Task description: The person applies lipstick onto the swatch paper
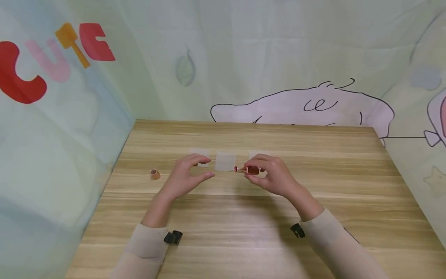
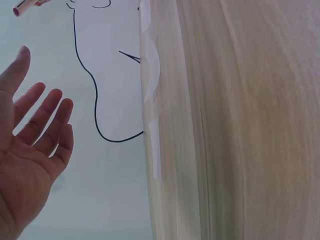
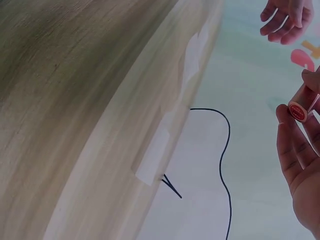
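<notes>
In the head view my right hand (image 1: pixel 273 174) pinches a slim lipstick tube (image 1: pixel 252 170) between thumb and fingers. The tube lies sideways, dark red in the body, with a thin stretch and a copper-coloured end toward the left. Seen from the right wrist, the round base of the lipstick tube (image 3: pixel 298 112) carries a red label. My left hand (image 1: pixel 182 174) holds nothing, its thumb and fingers apart and facing the tube across a gap. Left of it, a small hollow copper-coloured cap (image 1: pixel 155 174) lies on the table.
Three pale square sheets, including the middle sheet (image 1: pixel 225 161), lie in a row on the wooden table (image 1: pixel 223 232), near its back edge. A printed fabric backdrop (image 1: pixel 244 58) hangs behind the table and along both sides.
</notes>
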Motion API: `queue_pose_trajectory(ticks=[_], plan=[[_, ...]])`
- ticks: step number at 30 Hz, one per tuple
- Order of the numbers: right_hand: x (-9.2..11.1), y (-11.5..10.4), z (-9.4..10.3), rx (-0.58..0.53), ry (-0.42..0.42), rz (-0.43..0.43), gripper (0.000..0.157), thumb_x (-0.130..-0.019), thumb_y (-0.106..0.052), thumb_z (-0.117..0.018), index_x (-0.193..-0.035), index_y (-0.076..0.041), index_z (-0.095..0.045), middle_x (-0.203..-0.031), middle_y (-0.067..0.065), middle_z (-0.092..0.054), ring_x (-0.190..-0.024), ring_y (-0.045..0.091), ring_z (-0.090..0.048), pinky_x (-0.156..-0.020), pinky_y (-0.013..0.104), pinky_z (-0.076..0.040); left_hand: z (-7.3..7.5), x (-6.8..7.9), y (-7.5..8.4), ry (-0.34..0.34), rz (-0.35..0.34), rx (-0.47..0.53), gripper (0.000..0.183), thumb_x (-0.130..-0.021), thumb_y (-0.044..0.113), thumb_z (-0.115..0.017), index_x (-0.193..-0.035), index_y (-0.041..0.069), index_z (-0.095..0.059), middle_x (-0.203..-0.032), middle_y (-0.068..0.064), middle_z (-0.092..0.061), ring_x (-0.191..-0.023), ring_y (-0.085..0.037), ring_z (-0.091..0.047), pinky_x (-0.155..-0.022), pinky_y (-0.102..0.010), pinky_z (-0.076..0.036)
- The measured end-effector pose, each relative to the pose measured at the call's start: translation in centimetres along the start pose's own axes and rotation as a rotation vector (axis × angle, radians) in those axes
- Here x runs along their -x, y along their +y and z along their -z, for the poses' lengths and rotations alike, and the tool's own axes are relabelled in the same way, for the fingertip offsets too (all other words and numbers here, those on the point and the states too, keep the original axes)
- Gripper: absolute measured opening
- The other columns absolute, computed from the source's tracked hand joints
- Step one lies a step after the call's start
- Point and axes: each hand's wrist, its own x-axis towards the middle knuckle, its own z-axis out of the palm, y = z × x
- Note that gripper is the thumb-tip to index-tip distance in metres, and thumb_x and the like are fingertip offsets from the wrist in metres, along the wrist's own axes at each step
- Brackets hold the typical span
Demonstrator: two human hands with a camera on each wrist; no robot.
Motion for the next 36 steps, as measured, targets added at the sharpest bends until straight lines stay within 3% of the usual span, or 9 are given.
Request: queue_pose_trajectory(ticks=[10,20,30,36], plan=[[-0.3,-0.9,0.3,0.018,-0.015,0.018,0.019,-0.082,-0.008,-0.082,-0.101,-0.008,-0.076,-0.092,-0.002,-0.072,-0.077,0.005,-0.065,-0.067,0.024,-0.057,-1.5,-0.5,0.7,-0.045,-0.070,-0.017,0.033,-0.086,0.019,-0.083,-0.114,0.005,-0.074,-0.111,-0.006,-0.071,-0.103,-0.024,-0.065,-0.091,-0.047,-0.054],[-0.5,-1.5,0.2,0.054,-0.022,0.052,0.020,-0.083,-0.010,-0.083,-0.101,-0.007,-0.076,-0.093,-0.001,-0.071,-0.077,0.006,-0.066,-0.068,0.021,-0.057,-2.4,-1.2,2.4,-0.097,-0.074,-0.003,0.036,-0.087,0.025,-0.083,-0.117,0.008,-0.072,-0.111,-0.002,-0.071,-0.104,-0.019,-0.064,-0.096,-0.042,-0.053],[-0.6,-1.6,-0.2,0.081,-0.018,0.060,0.019,-0.083,-0.011,-0.083,-0.099,-0.004,-0.076,-0.091,0.001,-0.072,-0.076,0.008,-0.067,-0.067,0.024,-0.058,-3.3,-1.7,3.8,-0.101,-0.175,0.056,0.034,-0.086,0.019,-0.083,-0.115,0.005,-0.073,-0.100,-0.003,-0.071,-0.094,-0.016,-0.064,-0.086,-0.046,-0.055],[-0.6,-1.7,-0.4,0.128,-0.024,0.061,0.019,-0.083,-0.013,-0.084,-0.099,-0.005,-0.077,-0.092,0.001,-0.072,-0.075,0.007,-0.067,-0.066,0.023,-0.057,-4.0,-2.0,4.3,-0.073,-0.168,0.048,0.022,-0.089,0.021,-0.081,-0.106,0.007,-0.076,-0.096,-0.002,-0.074,-0.088,-0.011,-0.063,-0.082,-0.041,-0.055]])
